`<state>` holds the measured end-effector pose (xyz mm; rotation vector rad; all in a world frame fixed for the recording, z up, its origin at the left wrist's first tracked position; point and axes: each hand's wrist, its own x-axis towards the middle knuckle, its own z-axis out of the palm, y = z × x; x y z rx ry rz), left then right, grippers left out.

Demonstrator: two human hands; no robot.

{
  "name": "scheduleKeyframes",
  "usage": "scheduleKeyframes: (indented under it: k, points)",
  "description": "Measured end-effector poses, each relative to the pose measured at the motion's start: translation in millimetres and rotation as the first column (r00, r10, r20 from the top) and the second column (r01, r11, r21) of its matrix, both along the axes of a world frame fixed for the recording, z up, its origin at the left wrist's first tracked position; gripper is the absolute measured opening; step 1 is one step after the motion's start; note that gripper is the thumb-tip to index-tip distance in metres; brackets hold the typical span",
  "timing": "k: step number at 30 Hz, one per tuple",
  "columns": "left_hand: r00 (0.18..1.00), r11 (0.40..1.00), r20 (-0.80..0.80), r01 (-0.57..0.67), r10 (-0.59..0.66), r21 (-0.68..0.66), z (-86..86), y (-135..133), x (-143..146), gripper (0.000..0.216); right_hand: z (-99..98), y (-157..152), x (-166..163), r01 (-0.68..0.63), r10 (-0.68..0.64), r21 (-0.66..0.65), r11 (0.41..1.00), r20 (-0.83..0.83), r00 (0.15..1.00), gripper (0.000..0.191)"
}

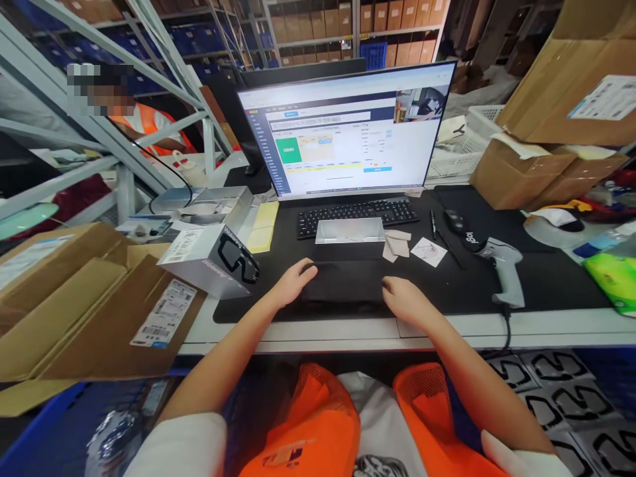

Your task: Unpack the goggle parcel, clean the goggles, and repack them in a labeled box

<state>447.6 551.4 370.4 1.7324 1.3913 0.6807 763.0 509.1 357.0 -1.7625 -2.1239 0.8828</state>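
My left hand [294, 281] and my right hand [405, 298] grip the two ends of a flat black case [345, 281] lying on the black desk mat [546, 278], fingers curled over its edges. Just behind it stands an open silver box tray [350, 230] in front of the black keyboard [358, 213]. A grey product box printed with goggles [211, 255] sits left of my left hand. Small paper cards [428, 252] lie to the right of the tray.
A monitor [348, 129] shows a web page. A grey barcode scanner [501, 265], a black mouse [454, 220] and a pen lie right. Open cardboard boxes [74, 298] fill the left, more cartons [551, 165] the right. A person in an orange vest [149, 126] sits behind the shelving.
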Motion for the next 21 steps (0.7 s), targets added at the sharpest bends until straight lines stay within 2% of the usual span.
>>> scheduleKeyframes:
  k: [2,4,6,7,9,11,13,16,19,21]
  points:
    - [0.973,0.999,-0.228,0.039,-0.03,0.037,4.7,-8,8,0.058,-3.3,-3,10,-0.002,0.001,-0.043,0.999,-0.01,1.0,0.025]
    - [0.883,0.976,-0.468,0.118,-0.019,0.183,12.7,-11,20,0.054,-6.2,-3,15,-0.008,0.006,-0.076,0.997,-0.033,0.999,0.028]
    - [0.827,0.904,-0.562,0.267,-0.037,0.333,21.9,-10,38,0.051,-8.2,0,18,-0.023,0.017,-0.093,0.995,-0.065,0.998,0.03]
    - [0.814,0.861,-0.572,0.36,-0.102,0.36,25.9,-8,48,0.051,-8.9,2,19,-0.031,0.023,-0.097,0.995,-0.082,0.996,0.03]
    - [0.761,0.792,-0.581,0.53,-0.288,0.302,31.0,-5,68,0.056,-9.4,5,24,-0.048,0.036,-0.107,0.993,-0.114,0.993,0.03]
    - [0.685,0.758,-0.606,0.622,-0.404,0.198,32.0,-5,84,0.065,-7.8,6,33,-0.064,0.046,-0.126,0.99,-0.142,0.989,0.034]
    - [0.641,0.762,-0.645,0.633,-0.415,0.138,30.4,-8,93,0.073,-2.3,5,45,-0.077,0.05,-0.153,0.985,-0.178,0.983,0.038]
    - [0.625,0.778,-0.672,0.618,-0.398,0.113,28.3,-16,100,0.079,16.2,6,51,-0.12,0.08,-0.145,0.982,-0.255,0.964,0.041]
    - [0.642,0.801,-0.656,0.591,-0.396,0.095,28.5,-19,105,0.079,44.4,7,21,-0.237,0.236,0.023,0.971,-0.244,0.941,0.042]
    - [0.671,0.823,-0.63,0.562,-0.391,0.088,28.0,-18,108,0.074,62.2,6,-13,-0.33,0.354,0.188,0.925,-0.112,0.929,0.033]
